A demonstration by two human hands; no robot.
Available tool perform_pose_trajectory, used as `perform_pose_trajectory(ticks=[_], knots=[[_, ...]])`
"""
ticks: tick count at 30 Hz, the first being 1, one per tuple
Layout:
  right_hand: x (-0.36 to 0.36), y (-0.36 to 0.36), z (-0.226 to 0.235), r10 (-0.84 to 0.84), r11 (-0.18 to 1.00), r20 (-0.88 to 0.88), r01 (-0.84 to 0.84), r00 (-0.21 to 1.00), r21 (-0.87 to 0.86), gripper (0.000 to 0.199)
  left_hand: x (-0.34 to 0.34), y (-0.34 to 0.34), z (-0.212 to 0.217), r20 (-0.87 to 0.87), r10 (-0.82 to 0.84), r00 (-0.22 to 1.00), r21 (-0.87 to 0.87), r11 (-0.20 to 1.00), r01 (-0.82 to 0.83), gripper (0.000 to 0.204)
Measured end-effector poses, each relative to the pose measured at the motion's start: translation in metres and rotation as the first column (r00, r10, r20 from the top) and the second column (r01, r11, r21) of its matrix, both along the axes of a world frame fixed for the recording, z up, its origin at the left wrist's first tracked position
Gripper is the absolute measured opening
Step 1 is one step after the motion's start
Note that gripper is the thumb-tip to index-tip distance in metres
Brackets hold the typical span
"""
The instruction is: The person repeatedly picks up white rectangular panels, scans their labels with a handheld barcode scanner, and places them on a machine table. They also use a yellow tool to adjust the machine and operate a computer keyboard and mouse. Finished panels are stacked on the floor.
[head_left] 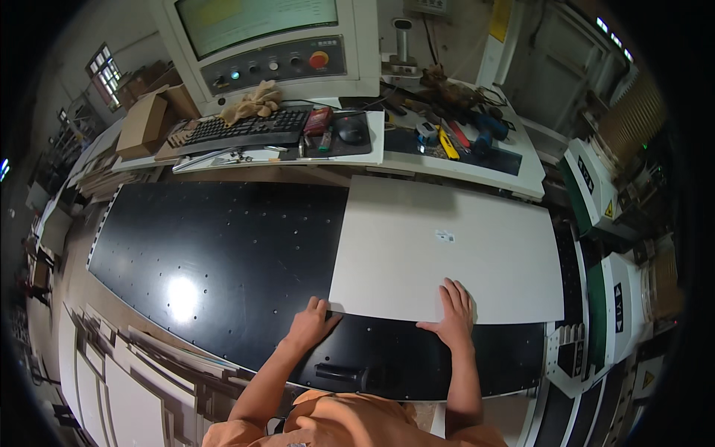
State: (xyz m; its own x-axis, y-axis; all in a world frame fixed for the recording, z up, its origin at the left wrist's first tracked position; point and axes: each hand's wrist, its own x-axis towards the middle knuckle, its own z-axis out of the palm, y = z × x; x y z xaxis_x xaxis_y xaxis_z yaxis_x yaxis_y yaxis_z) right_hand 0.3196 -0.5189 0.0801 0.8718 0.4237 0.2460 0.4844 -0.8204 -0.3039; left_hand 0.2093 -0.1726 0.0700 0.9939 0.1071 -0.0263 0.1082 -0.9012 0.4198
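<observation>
Flat on the black bench (223, 238) lay the white panel (454, 261); my left hand (310, 325) curled at its near-left corner, pinching or not, I couldn't tell; my right hand (454, 320), thumb spread wide, covered its near edge.

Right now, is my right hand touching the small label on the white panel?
Apart: the head view shows bare white panel between the right hand and the small label.

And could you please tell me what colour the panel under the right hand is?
The panel is off-white; the head view shows it.
</observation>
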Motion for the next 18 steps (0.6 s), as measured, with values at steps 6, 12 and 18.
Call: perform_pose_trajectory(ticks=[6,12,18], knots=[[0.003,-0.025,0.002,-0.027,1.000,-0.013,0.027,1.000,-0.007,0.095,0.019,-0.013,-0.008,0.020,-0.106,0.994,-0.088,0.990,0.107,0.045],[0.005,-0.038,0.001,-0.039,0.999,-0.014,0.038,0.999,-0.019,0.095,0.026,-0.026,-0.007,0.047,-0.124,0.991,-0.101,0.987,0.128,0.045],[0.004,-0.037,-0.007,-0.005,1.000,0.038,0.006,0.999,-0.002,0.095,0.026,-0.019,-0.016,0.066,-0.176,0.982,-0.170,0.968,0.185,0.047]])
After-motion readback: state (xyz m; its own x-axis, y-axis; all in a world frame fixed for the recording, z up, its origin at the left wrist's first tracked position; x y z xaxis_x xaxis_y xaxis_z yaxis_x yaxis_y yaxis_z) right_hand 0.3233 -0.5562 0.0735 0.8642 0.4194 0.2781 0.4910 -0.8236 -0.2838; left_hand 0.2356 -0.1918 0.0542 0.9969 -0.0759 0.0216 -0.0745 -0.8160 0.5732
